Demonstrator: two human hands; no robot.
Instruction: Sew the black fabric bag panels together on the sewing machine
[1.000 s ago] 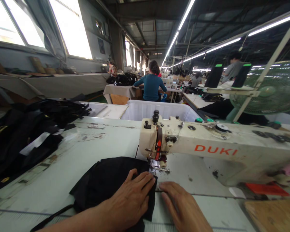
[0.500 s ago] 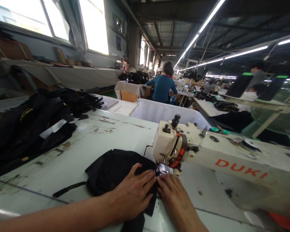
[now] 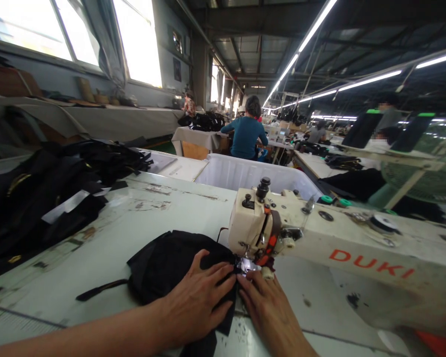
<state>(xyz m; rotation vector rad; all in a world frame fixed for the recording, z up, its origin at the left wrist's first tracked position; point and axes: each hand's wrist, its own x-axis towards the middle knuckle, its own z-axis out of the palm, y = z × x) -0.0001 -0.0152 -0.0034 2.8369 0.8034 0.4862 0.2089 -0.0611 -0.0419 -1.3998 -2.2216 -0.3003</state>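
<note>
A black fabric piece (image 3: pixel 163 263), with a narrow strap trailing left, lies on the pale sewing table, its right edge by the presser foot (image 3: pixel 248 266). My left hand (image 3: pixel 204 295) rests on top of this fabric, fingers spread and flat. Just below the presser foot, my right hand (image 3: pixel 269 305) has its fingers drawn together at the fabric's right edge. What lies under those fingertips is partly hidden. The cream sewing machine (image 3: pixel 250 223) stands over the cloth; its needle is too small to make out.
A heap of dark fabric pieces (image 3: pixel 33 198) covers the table's left side. Behind the table stands a translucent plastic bin (image 3: pixel 252 173). The machine arm (image 3: pixel 371 258) extends right, with thread cones (image 3: pixel 412 133) above it. Further back, a person in a teal top (image 3: pixel 245 136) sits facing away.
The view has shifted slightly, so the machine and both hands appear a little further left. Both hands keep about the same place on the fabric by the presser foot.
</note>
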